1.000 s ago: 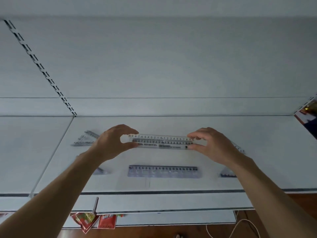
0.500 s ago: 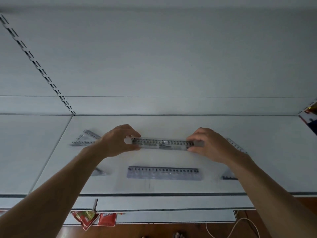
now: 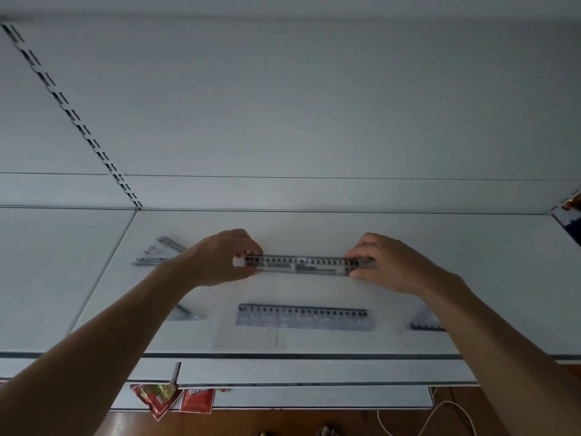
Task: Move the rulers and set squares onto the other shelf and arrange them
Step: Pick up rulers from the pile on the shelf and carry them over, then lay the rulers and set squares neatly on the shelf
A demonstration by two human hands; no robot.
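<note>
**Ruler (image 3: pixel 301 265) placement: rear row of the shelf (image 3: pixel 471 278)**

We hold the clear ruler by both ends. The left hand (image 3: pixel 220 262) clamps its left end between thumb and fingers (image 3: pixel 248 245), and the right hand (image 3: pixel 390 265) clamps its right end. It sits level behind a second ruler (image 3: pixel 305 317) lying flat on the shelf. We cannot tell whether it touches the surface. A set square (image 3: pixel 160 251) lies at the left rear. A left front set square (image 3: pixel 185 313) and a right front set square (image 3: pixel 426 320) are partly hidden. We judge the current step to be laying down this ruler. Next, lower it flat, parallel to the front ruler, then release both ends.
</note>
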